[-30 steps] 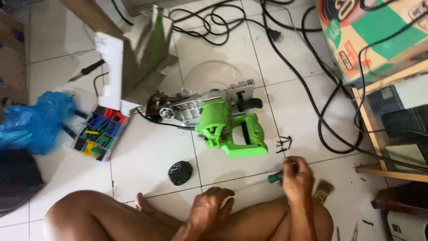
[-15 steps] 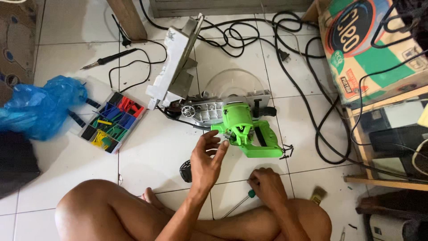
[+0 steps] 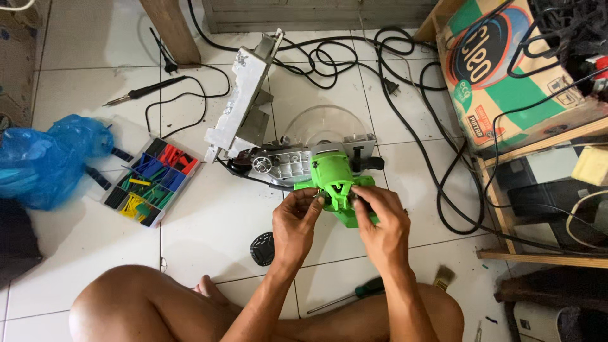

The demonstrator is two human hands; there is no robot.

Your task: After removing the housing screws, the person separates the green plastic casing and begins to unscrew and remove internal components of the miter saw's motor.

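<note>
A green power saw (image 3: 330,172) with a clear round blade guard and a grey metal base lies on the white tile floor. My left hand (image 3: 296,225) grips the left side of its green motor housing. My right hand (image 3: 382,221) holds the right side of the same housing, fingers curled over it. A green-handled screwdriver (image 3: 354,293) lies on the floor between my forearms, near my legs. A small round black cap (image 3: 261,248) sits left of my left wrist.
A tray of coloured tubing pieces (image 3: 151,181) and a blue plastic bag (image 3: 47,158) lie at the left. A soldering iron (image 3: 143,89) rests farther back. Black cables (image 3: 411,114) loop across the floor. A cardboard box (image 3: 506,69) and wooden frame (image 3: 500,209) stand right.
My right hand put the screwdriver down on the floor. Both hands moved up onto the green saw housing and now hold it.
</note>
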